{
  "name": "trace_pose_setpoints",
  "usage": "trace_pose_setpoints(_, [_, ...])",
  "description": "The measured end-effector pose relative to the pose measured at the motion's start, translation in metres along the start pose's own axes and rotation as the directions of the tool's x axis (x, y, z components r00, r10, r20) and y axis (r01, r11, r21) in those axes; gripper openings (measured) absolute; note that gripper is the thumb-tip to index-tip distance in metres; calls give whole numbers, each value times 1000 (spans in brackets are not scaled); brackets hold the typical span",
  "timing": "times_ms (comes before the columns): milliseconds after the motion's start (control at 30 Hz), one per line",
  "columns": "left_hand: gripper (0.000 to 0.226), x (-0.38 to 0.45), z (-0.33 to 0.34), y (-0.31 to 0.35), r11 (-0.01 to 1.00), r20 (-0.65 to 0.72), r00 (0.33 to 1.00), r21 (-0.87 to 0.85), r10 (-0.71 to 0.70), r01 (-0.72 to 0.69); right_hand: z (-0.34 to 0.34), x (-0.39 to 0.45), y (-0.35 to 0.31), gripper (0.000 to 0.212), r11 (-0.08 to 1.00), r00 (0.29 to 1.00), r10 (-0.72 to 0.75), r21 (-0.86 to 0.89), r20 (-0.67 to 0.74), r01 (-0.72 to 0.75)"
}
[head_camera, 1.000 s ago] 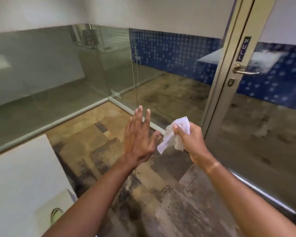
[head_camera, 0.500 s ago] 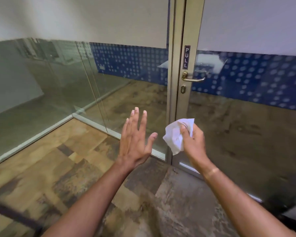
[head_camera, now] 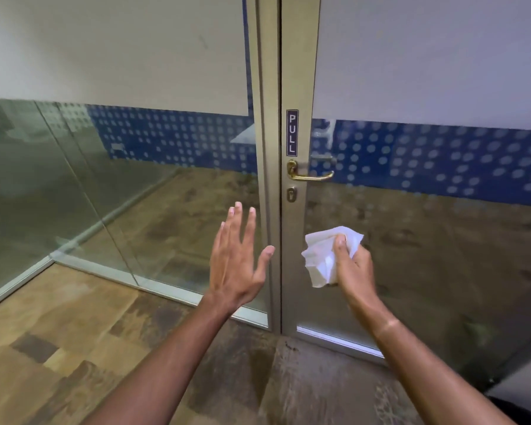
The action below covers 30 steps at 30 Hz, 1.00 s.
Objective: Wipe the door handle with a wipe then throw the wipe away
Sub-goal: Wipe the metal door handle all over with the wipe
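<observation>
Neither step done: wipe bunched in closed right hand grip, below and apart from the brass door handle; left hand open, empty; wiping and disposal remain.

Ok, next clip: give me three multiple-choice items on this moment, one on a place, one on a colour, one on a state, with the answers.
1. Where is the keyhole relative to the door handle?
A. above it
B. below it
C. to its right

2. What colour is the door handle?
A. gold
B. black
C. red

3. What is the state of the wipe?
A. pressed on the handle
B. lying on the floor
C. crumpled in the right hand, short of the handle

Answers:
1 B, the keyhole sits on the door frame just under the handle.
2 A, the lever shines gold under the PULL sign.
3 C, the right hand grips the bunched wipe lower than the handle; the left hand is open and empty.
</observation>
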<state>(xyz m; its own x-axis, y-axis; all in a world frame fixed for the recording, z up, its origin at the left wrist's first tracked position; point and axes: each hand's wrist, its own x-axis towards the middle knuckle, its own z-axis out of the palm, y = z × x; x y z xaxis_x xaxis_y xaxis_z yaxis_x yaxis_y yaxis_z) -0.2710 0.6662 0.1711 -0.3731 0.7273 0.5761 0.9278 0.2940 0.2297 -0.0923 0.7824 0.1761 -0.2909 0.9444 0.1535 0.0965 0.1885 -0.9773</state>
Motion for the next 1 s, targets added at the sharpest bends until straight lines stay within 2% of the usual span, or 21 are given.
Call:
trace_pose_setpoints(300, [76, 103, 61, -57, 994, 10, 995, -55, 100, -100, 45, 79, -22, 32, 998, 997, -49, -37, -64, 46])
trace_pose_setpoints(433, [77, 140, 95, -69, 987, 2, 991, -88, 137, -137, 51, 122, -29, 21, 991, 992, -80, -115, -99, 68])
trace_pose_setpoints(533, [77, 173, 119, -72, 981, -10, 986, -100, 167, -167, 54, 159, -38, 16, 969, 980, -163, -204, -115, 137])
trace_pose_setpoints(600, [78, 191, 131, -73, 978, -30, 982, -89, 189, -191, 56, 176, -44, 17, 941, 963, -257, -251, -86, 229])
trace_pose_setpoints(667, [79, 209, 142, -76, 981, -42, 983, -73, 177, -180, 61, 197, -47, 6, 894, 942, -331, -336, -53, 296])
trace_pose_setpoints(733, [78, 229, 152, -78, 984, -64, 983, -44, 170, -173, 69, 221, -45, 15, 829, 931, -363, -448, 22, 334])
trace_pose_setpoints(833, [76, 258, 166, -81, 985, -88, 981, -27, 170, -173, 85, 252, -39, 20, 703, 920, -345, -598, 186, 385])
trace_pose_setpoints(933, [76, 277, 181, -87, 979, -117, 972, -15, 201, -204, 105, 274, -32, 15, 614, 906, -304, -667, 293, 422])
trace_pose_setpoints(1000, [74, 286, 191, -91, 974, -154, 963, -20, 222, -227, 117, 284, -28, 18, 550, 914, -251, -730, 318, 405])
